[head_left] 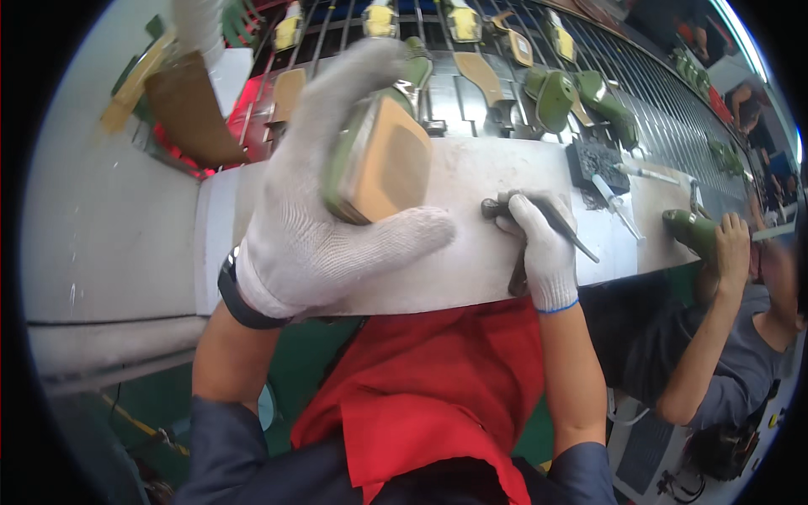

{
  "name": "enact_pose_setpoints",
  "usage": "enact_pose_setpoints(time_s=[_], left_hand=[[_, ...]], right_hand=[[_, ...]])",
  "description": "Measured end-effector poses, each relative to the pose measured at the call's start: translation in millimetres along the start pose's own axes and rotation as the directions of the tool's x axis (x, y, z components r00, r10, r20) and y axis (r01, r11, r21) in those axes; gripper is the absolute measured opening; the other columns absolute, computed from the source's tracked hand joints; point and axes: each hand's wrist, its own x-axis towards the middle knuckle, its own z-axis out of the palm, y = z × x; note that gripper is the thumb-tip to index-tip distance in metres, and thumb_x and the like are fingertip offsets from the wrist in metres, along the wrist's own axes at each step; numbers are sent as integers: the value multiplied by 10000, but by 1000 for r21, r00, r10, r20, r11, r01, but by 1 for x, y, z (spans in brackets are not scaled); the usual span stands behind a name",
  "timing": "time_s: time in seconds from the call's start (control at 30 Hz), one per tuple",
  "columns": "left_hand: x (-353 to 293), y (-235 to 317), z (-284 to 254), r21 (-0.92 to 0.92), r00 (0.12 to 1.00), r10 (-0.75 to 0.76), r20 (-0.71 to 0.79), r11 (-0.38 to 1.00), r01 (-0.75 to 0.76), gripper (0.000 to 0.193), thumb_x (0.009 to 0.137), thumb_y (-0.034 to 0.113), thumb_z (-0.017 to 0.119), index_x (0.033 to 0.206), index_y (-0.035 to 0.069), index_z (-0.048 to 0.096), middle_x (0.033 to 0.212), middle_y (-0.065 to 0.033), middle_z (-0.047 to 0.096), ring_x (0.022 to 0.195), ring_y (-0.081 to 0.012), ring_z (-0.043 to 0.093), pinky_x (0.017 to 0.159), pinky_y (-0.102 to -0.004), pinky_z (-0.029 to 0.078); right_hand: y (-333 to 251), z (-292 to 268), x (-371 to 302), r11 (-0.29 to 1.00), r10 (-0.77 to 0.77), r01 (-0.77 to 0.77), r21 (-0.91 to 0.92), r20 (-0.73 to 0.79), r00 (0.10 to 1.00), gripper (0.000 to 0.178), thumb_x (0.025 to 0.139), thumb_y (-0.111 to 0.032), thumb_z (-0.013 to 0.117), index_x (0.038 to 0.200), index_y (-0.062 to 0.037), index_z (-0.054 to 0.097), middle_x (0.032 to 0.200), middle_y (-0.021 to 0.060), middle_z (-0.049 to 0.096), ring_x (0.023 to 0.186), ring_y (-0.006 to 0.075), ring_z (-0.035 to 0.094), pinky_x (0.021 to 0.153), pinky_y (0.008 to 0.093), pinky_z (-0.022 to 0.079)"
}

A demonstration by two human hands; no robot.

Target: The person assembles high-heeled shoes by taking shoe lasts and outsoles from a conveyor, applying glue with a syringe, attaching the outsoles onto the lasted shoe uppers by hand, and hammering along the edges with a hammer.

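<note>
My left hand point(316, 227), in a white knitted glove, is raised over the work surface with thumb and fingers spread around a shoe point(391, 160). The shoe has a green upper and a tan sole turned toward me; it is tilted and blurred, and its far end is hidden. My right hand point(543, 248), also gloved, is closed around a dark metal hand tool point(568, 225) that looks like pincers. A rounded head sticks out on its left, one thin arm points right, and a dark part shows below the palm.
A pale worktop point(471, 269) lies before me, backed by a metal slatted conveyor point(446, 101) carrying green shoes point(554, 99) and tan soles point(478, 76). A black block point(596, 164) and a syringe-like tube point(616, 202) lie at right. Beyond, a co-worker's hand point(732, 244) holds a green shoe point(692, 231).
</note>
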Motion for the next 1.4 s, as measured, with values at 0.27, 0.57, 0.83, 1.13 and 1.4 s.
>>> enact_pose_setpoints(time_s=[0.27, 0.57, 0.83, 1.13, 1.4], left_hand=[[-11, 14, 34, 7, 982, 121, 146, 992, -123, 690, 847, 50, 818, 1474, -1, 533, 1346, -162, 682, 1286, -265, 674, 1125, -411, 522], [-11, 15, 59, 30, 983, 183, 20, 983, -184, 821, 729, 64, 932, 1447, -8, 541, 1299, -185, 672, 1219, -351, 702, 1077, -431, 551], [-25, 10, 64, -19, 973, 231, 20, 973, -231, 806, 701, 13, 897, 1430, -36, 557, 1305, -215, 665, 1195, -408, 697, 1045, -462, 563], [-74, 13, 46, 129, 947, 304, 106, 940, -317, 816, 799, 119, 841, 1515, -85, 507, 1366, -285, 644, 1231, -443, 695, 1084, -585, 538], [-172, -48, 43, 565, 973, 225, 58, 796, -218, 569, 963, 86, 708, 1489, 12, 505, 1494, -239, 636, 1418, -435, 619, 1302, -712, 244]], right_hand=[[-89, 23, -74, 892, -449, 446, 75, 41, 892, 309, 1101, -231, 646, 1224, 52, 646, 1256, 286, 740, 1144, 383, 764, 1061, 481, 600], [-153, 20, -106, 858, -458, 508, -75, 338, 823, 589, 873, -424, 939, 1148, 4, 642, 1292, 280, 741, 1194, 367, 749, 1062, 490, 597], [-176, 20, -84, 884, -337, 434, -173, 407, 849, 452, 1020, -214, 775, 1254, 103, 553, 1263, 339, 724, 1123, 422, 772, 1000, 511, 653], [-166, 30, -101, 975, -166, 220, -31, 558, 813, 603, 996, -362, 814, 1276, 107, 558, 1259, 319, 720, 1114, 429, 771, 1021, 529, 633], [3, 57, -168, 972, -22, -25, 234, 196, 980, 336, 1079, -147, 670, 1314, 75, 579, 1368, 287, 710, 1261, 350, 731, 1059, 462, 626]])
